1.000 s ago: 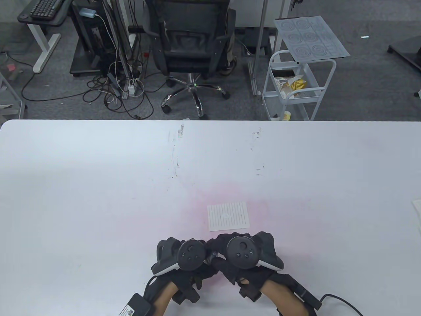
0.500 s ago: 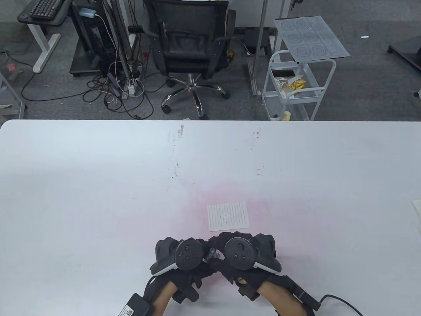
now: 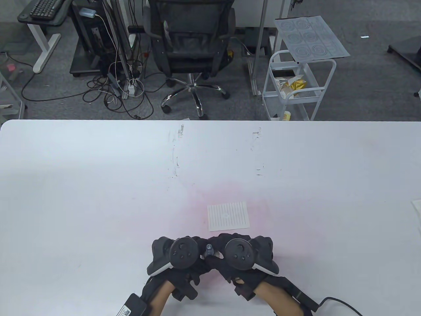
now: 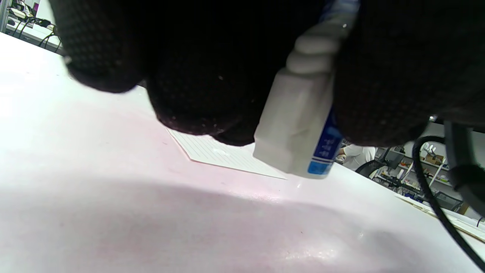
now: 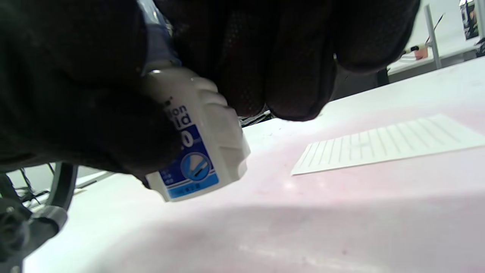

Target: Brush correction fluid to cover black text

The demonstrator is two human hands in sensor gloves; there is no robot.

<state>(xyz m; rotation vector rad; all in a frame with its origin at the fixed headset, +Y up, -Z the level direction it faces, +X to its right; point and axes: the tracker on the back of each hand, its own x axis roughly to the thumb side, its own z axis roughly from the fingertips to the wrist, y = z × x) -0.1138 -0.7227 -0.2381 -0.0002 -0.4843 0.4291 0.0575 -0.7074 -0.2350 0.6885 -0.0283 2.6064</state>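
Observation:
A small white correction fluid bottle [image 3: 208,250] with a blue label is held between both hands, a little above the table near its front edge. It shows tilted, base down, in the left wrist view [image 4: 299,129] and in the right wrist view [image 5: 201,151]. My left hand [image 3: 179,255] grips its body. My right hand [image 3: 243,253] grips it at the cap end. A small white lined paper [image 3: 228,216] lies flat just beyond the hands; it also shows in the left wrist view [image 4: 223,155] and the right wrist view [image 5: 386,144]. I see no black text on it.
The white table [image 3: 98,184] has a pink stain around the paper and scuff marks [image 3: 176,158] further back. A sheet edge [image 3: 417,207] lies at the right rim. An office chair [image 3: 190,42] and a white cart [image 3: 297,85] stand beyond the far edge.
My left hand has shifted slightly left and the trackers have parted, so the bottle's top shows between them. The paper has not moved. The chair behind the table has turned.

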